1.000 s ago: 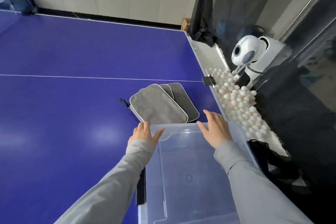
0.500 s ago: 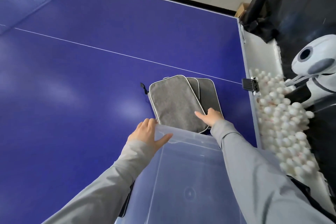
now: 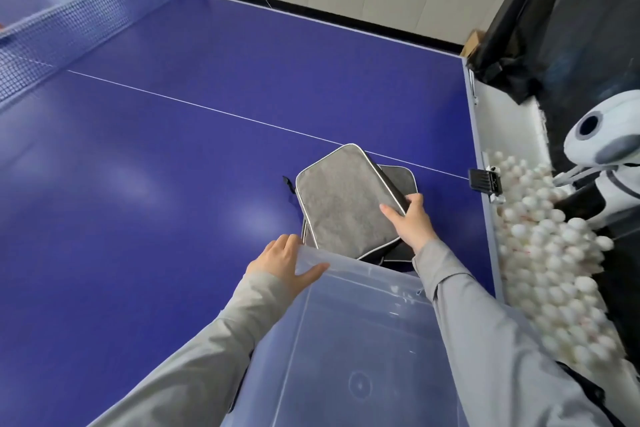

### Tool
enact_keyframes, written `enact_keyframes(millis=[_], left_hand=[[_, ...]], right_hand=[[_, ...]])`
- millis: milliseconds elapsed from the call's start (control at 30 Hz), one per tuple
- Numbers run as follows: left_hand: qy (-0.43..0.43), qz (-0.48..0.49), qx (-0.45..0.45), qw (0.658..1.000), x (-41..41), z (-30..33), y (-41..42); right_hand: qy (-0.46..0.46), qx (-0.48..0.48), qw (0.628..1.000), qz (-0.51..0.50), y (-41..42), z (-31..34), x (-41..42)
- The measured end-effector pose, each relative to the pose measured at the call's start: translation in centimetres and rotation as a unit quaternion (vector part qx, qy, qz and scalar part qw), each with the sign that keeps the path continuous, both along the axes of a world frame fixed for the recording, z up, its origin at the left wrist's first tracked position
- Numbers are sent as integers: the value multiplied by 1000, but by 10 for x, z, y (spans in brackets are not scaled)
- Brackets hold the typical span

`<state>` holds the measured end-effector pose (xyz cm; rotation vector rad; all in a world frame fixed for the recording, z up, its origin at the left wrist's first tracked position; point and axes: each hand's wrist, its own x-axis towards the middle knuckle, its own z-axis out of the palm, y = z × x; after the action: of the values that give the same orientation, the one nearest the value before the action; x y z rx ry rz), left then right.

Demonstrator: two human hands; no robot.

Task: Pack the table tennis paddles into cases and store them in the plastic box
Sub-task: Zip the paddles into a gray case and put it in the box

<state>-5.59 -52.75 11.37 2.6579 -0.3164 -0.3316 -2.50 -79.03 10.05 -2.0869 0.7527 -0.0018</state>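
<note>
- The packing half of the task looks done: the grey paddle cases (image 3: 341,204) lie closed in a small stack on the blue tabletop (image 3: 173,184), just beyond the far rim of the clear plastic box (image 3: 363,340). No bare paddle is in view, so I judge that each case already holds one, though the contents themselves cannot be seen.
- The storing half has not begun. The plastic box shows only its bare see-through floor, with nothing lying inside it.
- The right hand (image 3: 410,222) grips the top case at its right edge, thumb across the grey face and the other fingers curled under the side. That case sits tilted, with darker cases showing beneath and to its right.
- The left hand (image 3: 285,262) rests on the far left corner of the box rim, fingers relaxed and loosely spread with the thumb lying along the rim, apparently steadying it.
- What is left: lift the cases over the rim and lay them in the box. How many cases are stacked I cannot tell for sure; at least two show.
- Against the picture half a second back: the right hand then lay flat on the near end of the fanned cases, and now it has closed round the top one, which has swung askew and risen at the gripped side. The left hand has kept its place on the box corner. The view has also turned leftward, bringing the net (image 3: 79,21) into sight.
</note>
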Motion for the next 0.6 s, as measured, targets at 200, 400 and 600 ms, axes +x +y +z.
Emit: enact_keyframes(millis=[200,400,600], left_hand=[[-6,-15,-11,1000,-2,7,3],[8,145,-317,937,0,35,29],[121,178,-545,810,13,100,69]], right_hand=[[-161,51,982,-80,1,40,-7],[-321,105,935,-112,36,102,-37],[-353,159,920,-63,116,114,-86]])
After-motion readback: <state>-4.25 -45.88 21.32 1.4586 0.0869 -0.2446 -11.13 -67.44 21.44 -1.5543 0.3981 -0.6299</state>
